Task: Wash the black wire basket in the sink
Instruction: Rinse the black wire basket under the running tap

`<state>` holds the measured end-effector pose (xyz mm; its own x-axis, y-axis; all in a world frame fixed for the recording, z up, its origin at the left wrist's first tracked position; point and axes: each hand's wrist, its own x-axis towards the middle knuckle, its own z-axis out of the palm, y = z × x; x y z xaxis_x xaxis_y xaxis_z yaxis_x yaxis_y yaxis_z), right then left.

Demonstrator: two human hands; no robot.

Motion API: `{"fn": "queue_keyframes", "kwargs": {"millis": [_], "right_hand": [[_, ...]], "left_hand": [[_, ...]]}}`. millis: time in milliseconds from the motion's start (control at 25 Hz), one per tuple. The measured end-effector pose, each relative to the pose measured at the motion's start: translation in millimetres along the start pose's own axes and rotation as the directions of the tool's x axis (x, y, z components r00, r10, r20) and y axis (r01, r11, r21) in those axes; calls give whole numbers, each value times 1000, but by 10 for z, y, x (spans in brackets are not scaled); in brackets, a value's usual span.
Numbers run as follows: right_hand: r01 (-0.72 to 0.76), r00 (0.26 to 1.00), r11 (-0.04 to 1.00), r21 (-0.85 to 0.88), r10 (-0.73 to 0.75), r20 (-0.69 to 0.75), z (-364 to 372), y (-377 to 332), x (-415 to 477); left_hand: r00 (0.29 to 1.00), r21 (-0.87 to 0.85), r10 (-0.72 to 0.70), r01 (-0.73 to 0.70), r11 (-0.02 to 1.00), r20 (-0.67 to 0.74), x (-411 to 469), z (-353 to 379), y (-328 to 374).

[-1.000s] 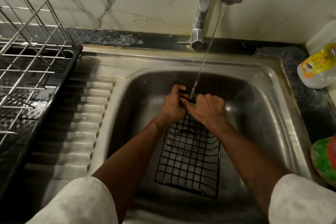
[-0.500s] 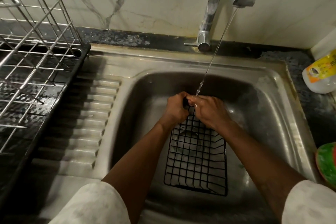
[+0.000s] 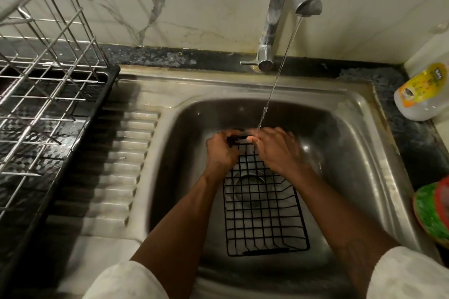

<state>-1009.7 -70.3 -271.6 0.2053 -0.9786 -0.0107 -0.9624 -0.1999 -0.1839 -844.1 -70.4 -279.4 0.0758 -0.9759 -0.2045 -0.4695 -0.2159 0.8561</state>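
Moved: both grips have drawn slightly apart along the far rim, baring a short black bar between them.
Basket: black wire basket [image 3: 264,213] lies in the sink [image 3: 243,91], centre of frame.
Left grip [image 3: 222,150]: curled round the rim's left corner.
Right grip [image 3: 279,150]: blurred; seems to pinch the same rim under the water stream [image 3: 274,87].
Risk: wet wire could slip free; water striking knuckles could splash onto the worktop [image 3: 170,58].
Pose: forearms converge from the lower corners.
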Motion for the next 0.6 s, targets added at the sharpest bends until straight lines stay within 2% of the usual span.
{"fn": "queue_keyframes", "kwargs": {"millis": [80,120,240,360,440,520,600], "right_hand": [[-197,980,980,31,196,27,45,-46,-20],[-186,982,982,31,184,51,57,-62,-4],[51,995,999,11,-51,85,45,-104,64],[152,975,984,92,-165,149,51,-91,132],[158,960,977,142,-186,210,34,-80,157],[104,950,962,253,-171,260,-8,-86,182],[63,968,955,290,-129,215,-9,-56,193]], "left_hand": [[997,-2,-65,65,998,-44,-68,-55,12],[998,20,-46,47,999,-42,-107,-89,9],[998,72,55,-55,996,-1,-193,-182,-41],[999,256,46,-50,965,19,-148,-264,-17],[992,465,118,-128,876,52,-77,-280,98],[963,608,205,-270,746,176,3,-280,178],[933,682,203,-355,640,296,26,-279,210]]}}
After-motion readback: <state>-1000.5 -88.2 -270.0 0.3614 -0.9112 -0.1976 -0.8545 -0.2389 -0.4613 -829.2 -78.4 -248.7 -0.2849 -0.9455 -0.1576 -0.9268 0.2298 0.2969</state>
